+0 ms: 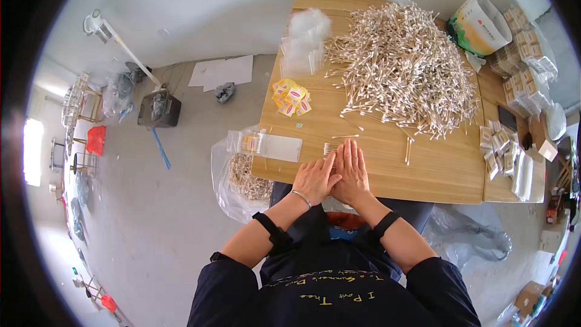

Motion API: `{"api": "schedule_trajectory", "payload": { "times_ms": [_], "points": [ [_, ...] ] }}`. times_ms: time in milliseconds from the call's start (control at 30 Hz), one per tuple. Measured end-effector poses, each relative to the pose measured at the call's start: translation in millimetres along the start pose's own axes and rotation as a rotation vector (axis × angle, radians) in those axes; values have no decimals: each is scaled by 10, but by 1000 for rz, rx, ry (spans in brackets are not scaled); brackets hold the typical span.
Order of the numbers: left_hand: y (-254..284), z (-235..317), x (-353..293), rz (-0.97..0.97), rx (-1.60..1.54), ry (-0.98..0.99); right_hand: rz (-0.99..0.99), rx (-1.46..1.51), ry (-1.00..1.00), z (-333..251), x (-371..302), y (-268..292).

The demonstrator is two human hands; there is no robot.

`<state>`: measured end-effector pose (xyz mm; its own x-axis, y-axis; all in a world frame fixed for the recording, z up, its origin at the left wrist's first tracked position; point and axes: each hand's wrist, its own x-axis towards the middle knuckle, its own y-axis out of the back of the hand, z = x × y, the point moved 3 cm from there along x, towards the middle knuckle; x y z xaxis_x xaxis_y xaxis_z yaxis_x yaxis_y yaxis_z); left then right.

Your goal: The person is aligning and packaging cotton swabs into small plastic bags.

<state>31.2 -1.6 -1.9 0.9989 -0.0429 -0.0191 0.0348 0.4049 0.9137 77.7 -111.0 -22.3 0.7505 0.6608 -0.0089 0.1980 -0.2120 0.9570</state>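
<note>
Small row of swabs under both hands, near edge of table

Row of cotton swabs lies side by side toward the near edge of the table, left of its middle. Left hand just nearside of it, fingers angled in, thumb against the other hand; whether it grips any swabs, cannot tell. Right hand flat, palm down, fingers straight and together, unclenched, at the row's right end; underside hidden, so any swabs beneath are not visible.

Handling, my estimate: almost weightless; thin shafts fairly stiff but likely to snap if bent; tips soft, easily crushed. Smooth shafts should roll and slide apart. Best hold: flat fingers at both sides of the row, light pinch across mid-shafts, tips left alone.

Around: big swab heap toward the far edge; yellow cards near the left edge; white-and-clear case by the near left corner.
</note>
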Motion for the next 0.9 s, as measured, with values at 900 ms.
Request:
{"api": "schedule_trajectory", "payload": {
  "times_ms": [900],
  "points": [
    [-108,-97,123,-20,-86,45,31,-9,20,15,-4,-5]
  ]
}}
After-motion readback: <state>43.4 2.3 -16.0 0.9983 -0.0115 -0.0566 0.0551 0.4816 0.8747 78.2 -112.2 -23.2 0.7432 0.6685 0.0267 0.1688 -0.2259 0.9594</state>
